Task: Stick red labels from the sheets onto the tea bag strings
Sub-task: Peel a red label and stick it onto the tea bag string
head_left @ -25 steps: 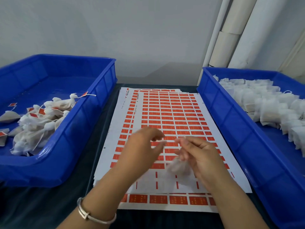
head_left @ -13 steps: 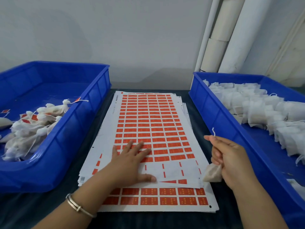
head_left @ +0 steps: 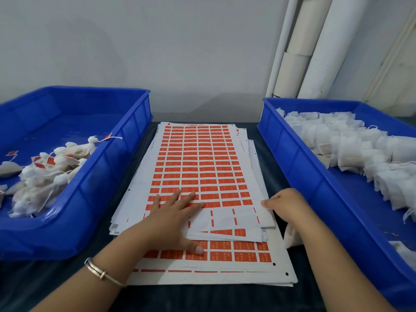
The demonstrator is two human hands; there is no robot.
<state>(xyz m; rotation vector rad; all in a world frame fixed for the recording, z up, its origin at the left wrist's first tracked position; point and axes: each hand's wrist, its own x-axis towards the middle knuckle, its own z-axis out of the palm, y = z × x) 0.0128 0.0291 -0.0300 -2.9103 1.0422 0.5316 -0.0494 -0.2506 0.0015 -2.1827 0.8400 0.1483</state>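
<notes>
Left hand (head_left: pixel 173 216) presses flat, fingers spread, on the label sheet (head_left: pixel 198 167) — right hand (head_left: pixel 287 206), tea bag (head_left: pixel 291 238) tucked beneath, pinches its three-o'clock edge; peel slowly.

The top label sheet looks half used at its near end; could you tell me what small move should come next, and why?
Probably peel a red label from the nearest full row of the top sheet with the right hand: the left hand already presses it flat, and the right fingertips rest at its edge.
</notes>
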